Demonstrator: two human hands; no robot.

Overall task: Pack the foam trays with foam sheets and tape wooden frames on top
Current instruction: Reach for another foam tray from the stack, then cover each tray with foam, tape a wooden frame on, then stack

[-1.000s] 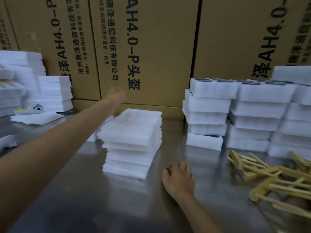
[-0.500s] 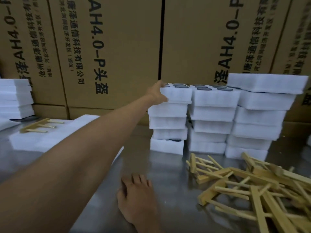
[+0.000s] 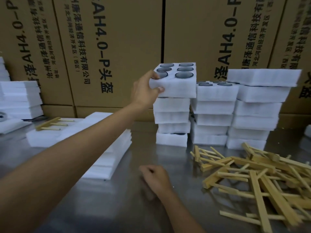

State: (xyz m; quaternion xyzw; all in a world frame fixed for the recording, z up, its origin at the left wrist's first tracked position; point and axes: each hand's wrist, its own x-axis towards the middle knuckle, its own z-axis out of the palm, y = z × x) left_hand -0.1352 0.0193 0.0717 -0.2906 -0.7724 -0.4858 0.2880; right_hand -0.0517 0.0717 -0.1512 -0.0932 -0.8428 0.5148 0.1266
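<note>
Foam tray (image 3: 178, 84): white block, six round pockets with dark discs – tilted, lifted off the leftmost tray stack (image 3: 172, 121).
Left hand (image 3: 145, 91): grip closed on the tray's near-left corner.
Right hand (image 3: 155, 179): loosely curled on the desk (image 3: 127, 202), holding nothing.
Cartons (image 3: 117, 47): print reads "AH4.0-P头盔" – "科技有限公司".
Wooden frames (image 3: 255, 179): heaped right.

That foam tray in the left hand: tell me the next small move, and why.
Probably draw the foam tray back and set it on the bare steel table in front. The left hand grips its near corner and holds it tilted over the leftmost tray stack. The right hand rests empty on the table, with the foam sheets beside it.
</note>
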